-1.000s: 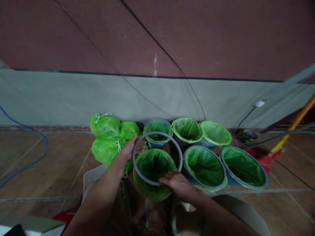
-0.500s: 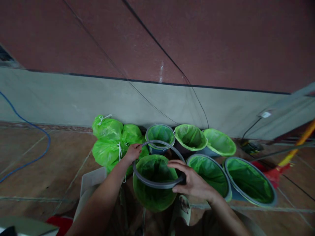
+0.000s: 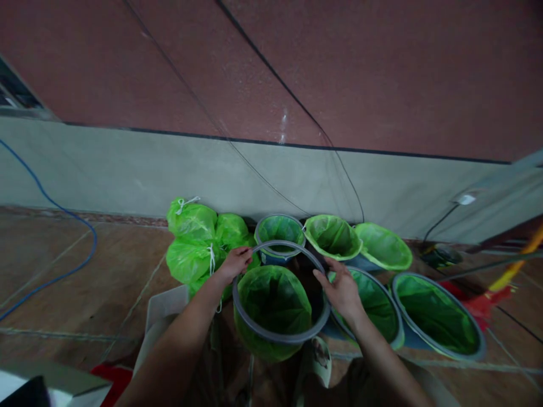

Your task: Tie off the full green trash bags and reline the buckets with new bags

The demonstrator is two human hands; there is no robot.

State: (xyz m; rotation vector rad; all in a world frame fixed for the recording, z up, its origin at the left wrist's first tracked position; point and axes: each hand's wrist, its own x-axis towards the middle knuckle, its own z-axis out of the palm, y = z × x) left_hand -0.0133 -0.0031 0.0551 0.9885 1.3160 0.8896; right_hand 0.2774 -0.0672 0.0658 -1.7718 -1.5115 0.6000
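Note:
A grey ring-shaped bin rim (image 3: 276, 337) is held between both hands, tilted above a bin lined with a green bag (image 3: 271, 302). My left hand (image 3: 238, 262) pinches the ring at its upper left. At the ring's upper right, my right hand (image 3: 340, 285) grips it with thumb inside and fingers outside. The green liner is folded over the bin's edge, and the bin stands between my feet. Right beside it is another lined bin (image 3: 396, 330) with a grey rim fitted on it, partly behind my right hand.
Full, tied green bags (image 3: 190, 260) lie at the left against the wall. More lined bins (image 3: 333, 237) stand along the wall, and one (image 3: 436, 311) at the right. A blue hose (image 3: 72, 215) runs over the left floor; a yellow pole (image 3: 513, 268) leans at right.
My right hand has moved up along the ring, from its lower right to its upper right, and closed on it. The ring has lowered slightly around the lined bin's opening. The view has shifted slightly.

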